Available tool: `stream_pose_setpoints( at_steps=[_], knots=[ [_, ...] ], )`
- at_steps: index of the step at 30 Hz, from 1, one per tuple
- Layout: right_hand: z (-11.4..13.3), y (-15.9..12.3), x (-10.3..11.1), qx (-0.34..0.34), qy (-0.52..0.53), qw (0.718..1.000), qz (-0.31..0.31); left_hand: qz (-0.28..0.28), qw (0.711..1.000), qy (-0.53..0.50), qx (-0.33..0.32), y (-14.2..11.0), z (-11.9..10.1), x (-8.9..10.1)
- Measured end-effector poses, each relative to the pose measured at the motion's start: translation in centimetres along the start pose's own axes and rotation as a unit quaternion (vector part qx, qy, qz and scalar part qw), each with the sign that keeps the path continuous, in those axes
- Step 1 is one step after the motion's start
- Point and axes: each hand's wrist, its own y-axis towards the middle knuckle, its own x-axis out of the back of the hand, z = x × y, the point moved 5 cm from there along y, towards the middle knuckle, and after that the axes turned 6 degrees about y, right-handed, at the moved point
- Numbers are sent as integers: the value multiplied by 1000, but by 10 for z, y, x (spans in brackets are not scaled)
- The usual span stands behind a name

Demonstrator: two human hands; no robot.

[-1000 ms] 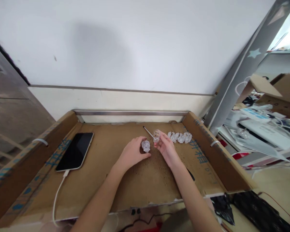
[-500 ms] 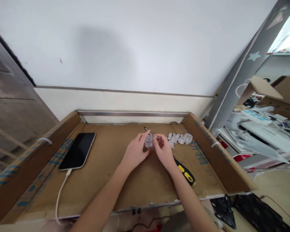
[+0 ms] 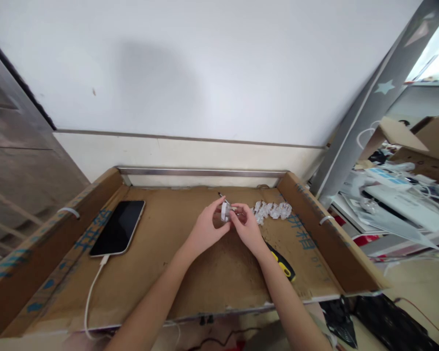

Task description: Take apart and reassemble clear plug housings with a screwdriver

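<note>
1. Far left, a black smartphone [image 3: 117, 228] lies face up on the floor of a cardboard tray [image 3: 47, 248], and a white charging cable [image 3: 90, 297] runs from its near end towards the tray's front edge.
2. The left hand [image 3: 208, 225] comes in from the lower left, wrist low and fingers curled upward. The fingers close around the left side of a small clear plug housing [image 3: 225, 212].
3. That housing is held above the tray between both hands, nearer the left hand, which wraps more of it. Its long axis seems roughly upright, though the fingers hide too much to be sure.
4. The right hand [image 3: 246, 225] is partly closed, its fingertips at the housing's right side. How firmly they hold it cannot be told. A thin metal rod [image 3: 222, 197] shows just behind the hands.
5. Further right, a cluster of clear plug parts [image 3: 272, 210] lies on the tray, and a yellow-and-black screwdriver handle [image 3: 281, 263] lies just beside the right wrist.
</note>
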Motion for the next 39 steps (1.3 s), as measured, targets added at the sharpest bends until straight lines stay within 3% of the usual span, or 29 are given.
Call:
stream_pose_setpoints(
  at_steps=[4,7,16,20,27,32,39],
  knots=[
    [2,-1,-3,16,7,1000,16,-44,986,-120,103,5,18,0],
    [1,-1,-3,24,3,1000,20,-50,978,-150,139,8,25,0],
    [2,-1,2,27,-28,999,-3,-7,974,-185,133,7,26,-9],
    [-2,0,0,-14,3,1000,-9,-8,970,-205,130,9,27,-7],
    [-6,2,-5,-82,64,994,40,-9,961,-253,112,11,22,-1],
    [-2,2,-3,-96,79,992,34,-36,965,-228,121,12,23,-1],
    [0,1,-2,-82,59,995,17,-27,983,-149,100,7,12,2]
  ],
)
